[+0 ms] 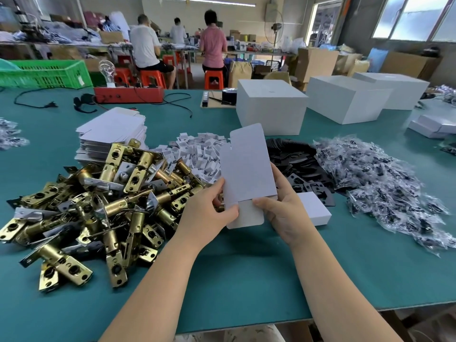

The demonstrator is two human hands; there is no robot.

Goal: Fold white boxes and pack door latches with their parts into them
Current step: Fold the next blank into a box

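I hold a flat, unfolded white box blank [246, 169] upright above the green table [234, 280]. My left hand [209, 208] pinches its lower left edge, thumb on the bottom flap. My right hand [281, 211] grips its lower right edge. A heap of brass door latches [98, 206] lies to the left. Behind it stands a stack of flat white box blanks [113, 134]. Small white paper pieces [197, 154] are piled behind the blank. Black plates [298, 169] and bagged parts [385, 186] lie to the right. A closed small white box [315, 211] rests beside my right hand.
Large white cartons [271, 104] stand at the back of the table, with a red device [128, 95], cables and a green crate [44, 72] at the back left. Several people sit on red stools at a far bench. The table's front edge runs near my forearms.
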